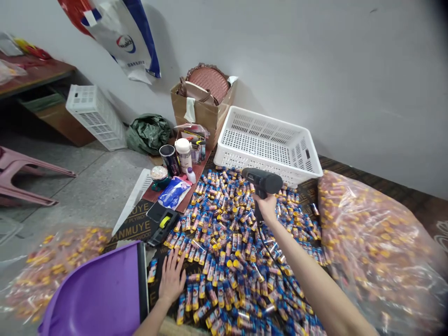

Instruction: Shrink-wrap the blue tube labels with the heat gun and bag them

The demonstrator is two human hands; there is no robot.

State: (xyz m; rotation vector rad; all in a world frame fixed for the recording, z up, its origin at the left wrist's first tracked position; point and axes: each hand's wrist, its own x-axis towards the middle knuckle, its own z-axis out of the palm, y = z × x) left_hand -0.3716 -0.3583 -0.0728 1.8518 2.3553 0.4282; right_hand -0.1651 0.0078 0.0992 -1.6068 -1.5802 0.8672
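My right hand (268, 207) is wrapped round the handle of a black heat gun or hair dryer (261, 179), its barrel pointing left above the pile. A cord hangs from the handle. Many small tubes (224, 252) with blue and yellow ends lie spread over the dark plywood surface. My left hand (171, 275) rests at the pile's left edge, fingers spread and holding nothing. One tube (152, 270) lies just left of its fingers. Beside that is a purple dustpan (101, 294) with a dark edge.
A white basket (269, 140) stands behind the pile. Clear bags of tubes lie right (374, 238) and left (63, 261). Cups, a white bottle (184, 154), a blue packet (174, 192) and a black-yellow tool (164, 226) stand or lie left, near a cardboard box (199, 114).
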